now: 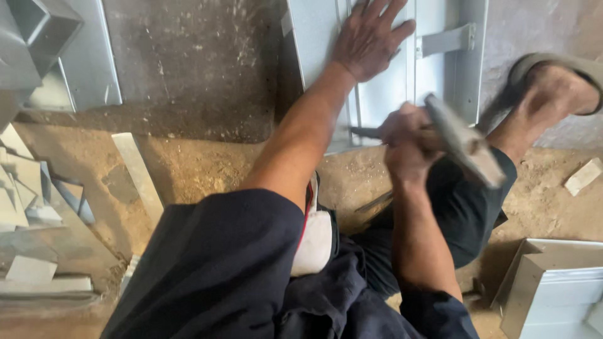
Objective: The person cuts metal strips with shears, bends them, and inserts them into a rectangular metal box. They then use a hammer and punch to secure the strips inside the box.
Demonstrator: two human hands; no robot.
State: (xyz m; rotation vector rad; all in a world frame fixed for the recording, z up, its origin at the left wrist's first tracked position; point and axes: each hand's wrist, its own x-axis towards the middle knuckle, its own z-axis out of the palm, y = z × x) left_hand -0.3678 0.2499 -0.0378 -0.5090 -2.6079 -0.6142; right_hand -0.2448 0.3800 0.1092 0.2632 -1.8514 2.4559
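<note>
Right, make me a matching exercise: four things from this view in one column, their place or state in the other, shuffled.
1. left hand
2. right hand
3. sandalled foot
4. folded metal box

a. bottom right, on the dirt floor
b. pressed flat on the grey sheet-metal panel
c. gripping a hammer
d. at the panel's right edge

Pairs: 1-b, 2-c, 3-d, 4-a

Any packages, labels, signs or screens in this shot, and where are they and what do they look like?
None in view: no package, label, sign or screen.
Sheet-metal panel: top centre, flat, pale grey, under the left hand.
Hammer: centre right, blurred, grey head, in the right hand.
Folded metal pieces: lower right, boxy, grey.
</note>
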